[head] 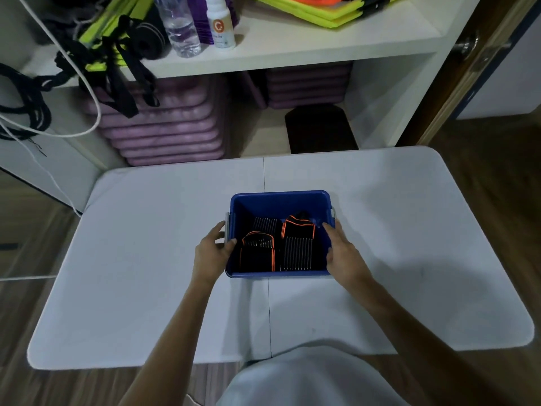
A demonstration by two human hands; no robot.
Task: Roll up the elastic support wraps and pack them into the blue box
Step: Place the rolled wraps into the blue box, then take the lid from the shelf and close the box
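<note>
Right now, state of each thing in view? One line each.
blue box: open, no lid on, upright on the table, holding rolled wraps.
elastic support wraps: rolled, packed inside the box.
left hand: grips the box's left wall, thumb over the rim.
right hand: holds the box's right wall, fingers along the rim.
white table: unfolded, box at its middle.
water bottle: upright on the shelf; cap out of view.
white bottle: upright beside it.
</note>
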